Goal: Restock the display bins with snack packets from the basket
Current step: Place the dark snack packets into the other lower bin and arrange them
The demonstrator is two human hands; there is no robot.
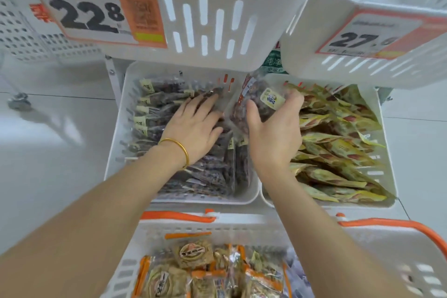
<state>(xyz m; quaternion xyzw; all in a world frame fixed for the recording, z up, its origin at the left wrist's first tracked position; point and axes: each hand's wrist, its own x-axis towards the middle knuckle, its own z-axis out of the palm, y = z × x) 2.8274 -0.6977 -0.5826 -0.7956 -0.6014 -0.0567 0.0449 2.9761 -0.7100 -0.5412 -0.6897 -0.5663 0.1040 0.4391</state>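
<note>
Head view: your right hand [273, 133] clutches a dark packet [256, 101], left hand [196, 126] spread flat on the stack [150, 116]; released early, it could land among yellow packets [338, 150].

Left hand [196, 123] is pressing flat on the dark packets [193, 172] in the left bin [116, 152], while the right hand [275, 128] is gripping a clear snack packet [256, 101] over the divide beside the yellow packets [338, 147]. The basket [387, 249] is sitting below.

White rack [112, 77], left bin [205, 199], right bin [326, 204], tiled floor [48, 152]
</note>
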